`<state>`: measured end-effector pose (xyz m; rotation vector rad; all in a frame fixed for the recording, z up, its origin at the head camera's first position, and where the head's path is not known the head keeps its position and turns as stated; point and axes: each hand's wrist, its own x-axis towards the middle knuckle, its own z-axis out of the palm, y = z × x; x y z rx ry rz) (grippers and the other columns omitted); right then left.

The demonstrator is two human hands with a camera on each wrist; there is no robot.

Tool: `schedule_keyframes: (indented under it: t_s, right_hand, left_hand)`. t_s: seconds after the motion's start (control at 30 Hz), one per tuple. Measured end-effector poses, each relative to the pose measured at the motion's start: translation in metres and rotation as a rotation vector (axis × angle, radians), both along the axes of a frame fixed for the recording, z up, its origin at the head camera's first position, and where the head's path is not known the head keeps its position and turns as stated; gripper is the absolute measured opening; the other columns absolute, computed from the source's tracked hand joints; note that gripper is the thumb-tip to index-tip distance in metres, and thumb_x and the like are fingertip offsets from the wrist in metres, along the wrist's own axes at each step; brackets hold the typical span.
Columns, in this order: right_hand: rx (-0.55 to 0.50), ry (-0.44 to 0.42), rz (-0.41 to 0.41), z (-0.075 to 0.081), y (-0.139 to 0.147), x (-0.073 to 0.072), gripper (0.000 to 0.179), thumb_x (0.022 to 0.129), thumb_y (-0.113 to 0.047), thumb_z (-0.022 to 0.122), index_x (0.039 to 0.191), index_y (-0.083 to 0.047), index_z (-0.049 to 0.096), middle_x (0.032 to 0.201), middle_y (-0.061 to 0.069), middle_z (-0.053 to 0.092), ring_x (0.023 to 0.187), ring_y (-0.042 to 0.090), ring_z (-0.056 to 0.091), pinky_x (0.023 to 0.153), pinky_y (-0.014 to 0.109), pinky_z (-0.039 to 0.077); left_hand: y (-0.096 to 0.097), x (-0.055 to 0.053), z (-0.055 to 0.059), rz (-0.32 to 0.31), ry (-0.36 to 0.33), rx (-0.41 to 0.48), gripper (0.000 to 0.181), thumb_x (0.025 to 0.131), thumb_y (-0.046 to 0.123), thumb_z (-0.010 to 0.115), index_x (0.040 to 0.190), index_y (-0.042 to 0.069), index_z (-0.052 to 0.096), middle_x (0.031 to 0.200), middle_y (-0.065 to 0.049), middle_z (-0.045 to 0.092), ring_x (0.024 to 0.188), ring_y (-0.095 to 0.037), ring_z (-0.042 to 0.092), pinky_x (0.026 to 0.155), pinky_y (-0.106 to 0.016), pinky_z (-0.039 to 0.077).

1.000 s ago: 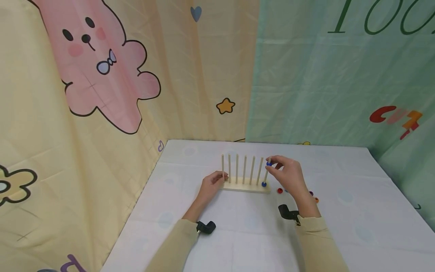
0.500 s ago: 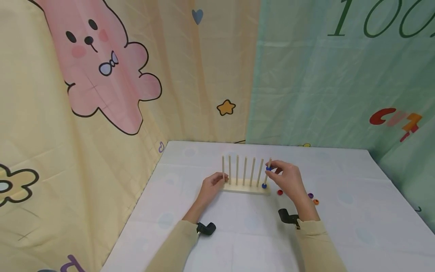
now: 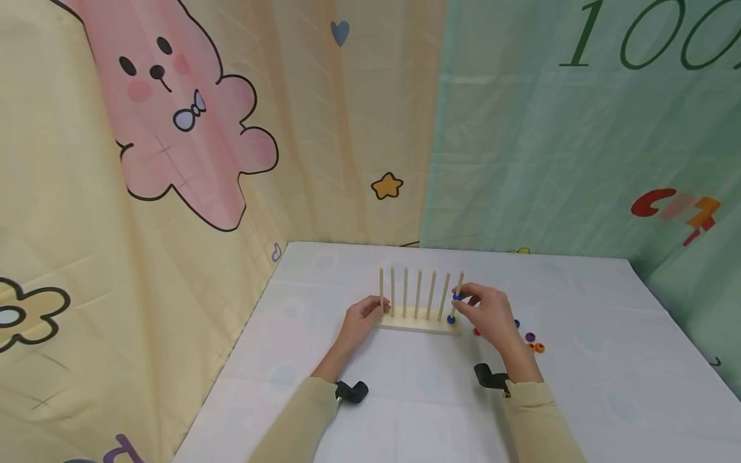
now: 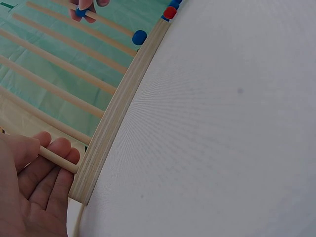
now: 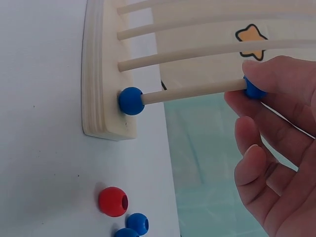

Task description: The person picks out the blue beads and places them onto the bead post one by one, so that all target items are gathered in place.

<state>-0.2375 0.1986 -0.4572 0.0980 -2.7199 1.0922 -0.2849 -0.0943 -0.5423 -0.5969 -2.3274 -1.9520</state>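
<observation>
A wooden peg rack (image 3: 419, 323) with a row of upright pegs stands on the white table. My left hand (image 3: 360, 319) pinches the leftmost peg (image 4: 58, 160) low down, fingers behind it. My right hand (image 3: 485, 311) pinches a blue bead (image 5: 255, 89) between thumb and index finger. That bead is threaded on the rightmost peg (image 5: 192, 92), partway up. Another blue bead (image 5: 132, 101) sits at the foot of the same peg, against the base. The other pegs carry no beads.
Loose beads lie on the table right of the rack: a red bead (image 5: 113, 201), blue beads (image 5: 137, 224), a purple bead (image 3: 530, 337) and orange beads (image 3: 540, 348). Printed curtains (image 3: 347, 128) hang behind the table's far edge.
My right hand has moved down along the rightmost peg, and the pinched blue bead has slid lower with it. The left hand keeps its hold on the leftmost peg.
</observation>
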Motion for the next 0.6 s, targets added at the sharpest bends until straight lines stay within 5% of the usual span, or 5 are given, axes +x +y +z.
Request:
schedule_keyframes:
  t_s: [0.2, 0.6]
  right_hand:
    - [-0.032, -0.064, -0.009, -0.007, 0.000, 0.000, 0.029, 0.092, -0.021, 0.076, 0.118, -0.010, 0.071, 0.107, 0.007, 0.068, 0.084, 0.026, 0.056, 0.052, 0.032, 0.052]
    - [0.036, -0.030, 0.008, -0.022, 0.000, -0.004, 0.024, 0.090, -0.018, 0.078, 0.112, -0.010, 0.073, 0.102, 0.006, 0.071, 0.085, 0.023, 0.058, 0.065, 0.032, 0.050]
  left_hand:
    - [0.000, 0.000, -0.001, 0.008, 0.015, -0.021, 0.019, 0.103, 0.009, 0.057, 0.115, 0.001, 0.070, 0.107, -0.009, 0.073, 0.104, -0.023, 0.066, 0.086, -0.024, 0.051]
    - [0.000, 0.000, -0.001, 0.010, 0.020, -0.035, 0.020, 0.103, 0.010, 0.057, 0.116, 0.000, 0.069, 0.108, -0.009, 0.073, 0.104, -0.023, 0.066, 0.087, -0.024, 0.049]
